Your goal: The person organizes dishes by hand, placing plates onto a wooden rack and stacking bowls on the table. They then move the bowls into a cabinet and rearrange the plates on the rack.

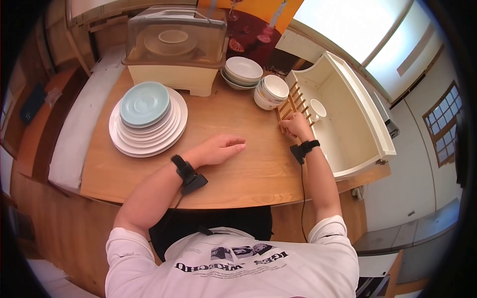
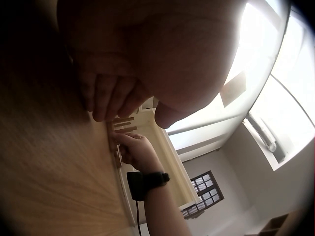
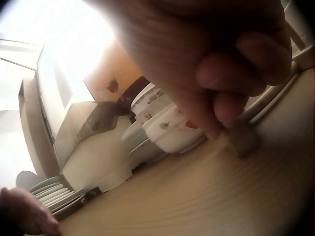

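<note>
A slatted wooden rack [image 1: 294, 95] lies along the near side of a cream bin [image 1: 358, 82]. My right hand [image 1: 298, 126] has its fingers curled round the rack's near end; in the right wrist view the hand [image 3: 221, 64] is low over the table, a wooden end piece [image 3: 242, 140] just below the fingertips. A white cup [image 1: 318, 107] is in the bin beside the rack. My left hand [image 1: 222, 149] lies at the middle of the table, holding nothing, and its fingers [image 2: 110, 96] are loosely extended in the left wrist view.
Stacked white plates [image 1: 117, 131] topped by pale blue ones [image 1: 144, 103] stand at the left. Behind them is a cream dish box with a clear brown lid [image 1: 174, 42]. Bowl stacks [image 1: 243, 68] and patterned bowls [image 1: 271, 92] stand near the rack's far end.
</note>
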### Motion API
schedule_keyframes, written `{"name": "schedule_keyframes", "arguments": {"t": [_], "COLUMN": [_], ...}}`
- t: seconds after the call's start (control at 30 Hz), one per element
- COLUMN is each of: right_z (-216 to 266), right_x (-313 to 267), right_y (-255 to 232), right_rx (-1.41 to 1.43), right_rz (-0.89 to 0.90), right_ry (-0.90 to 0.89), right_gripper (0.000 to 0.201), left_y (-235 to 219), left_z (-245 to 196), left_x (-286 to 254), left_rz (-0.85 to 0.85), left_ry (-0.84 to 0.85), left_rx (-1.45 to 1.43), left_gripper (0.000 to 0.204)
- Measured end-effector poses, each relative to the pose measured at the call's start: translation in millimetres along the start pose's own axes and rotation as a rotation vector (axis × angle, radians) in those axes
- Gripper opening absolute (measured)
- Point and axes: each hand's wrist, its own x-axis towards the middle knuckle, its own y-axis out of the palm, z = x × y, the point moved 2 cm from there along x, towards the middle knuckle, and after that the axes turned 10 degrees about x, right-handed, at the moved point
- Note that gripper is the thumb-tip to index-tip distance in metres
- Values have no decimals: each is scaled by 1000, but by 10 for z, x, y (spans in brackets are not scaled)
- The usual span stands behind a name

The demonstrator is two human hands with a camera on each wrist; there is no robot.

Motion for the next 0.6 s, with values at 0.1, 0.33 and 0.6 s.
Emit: {"name": "schedule_keyframes", "arguments": {"t": [0.1,0.33,0.6], "right_z": [45,103,51], "right_x": [154,242,102], "right_y": [6,9,-6], "right_rx": [-12,3,125], "right_rz": [11,32,116], "right_ry": [-33,-40,-78], "right_gripper": [23,22,15], "left_y": [-2,-3,1], "left_z": [10,-3,2], "left_x": [0,-6,1], "left_rz": [-3,-10,-1], "left_ry": [0,-3,-21], "left_rx": [-9,9,-19], "left_gripper": [52,52,53]}}
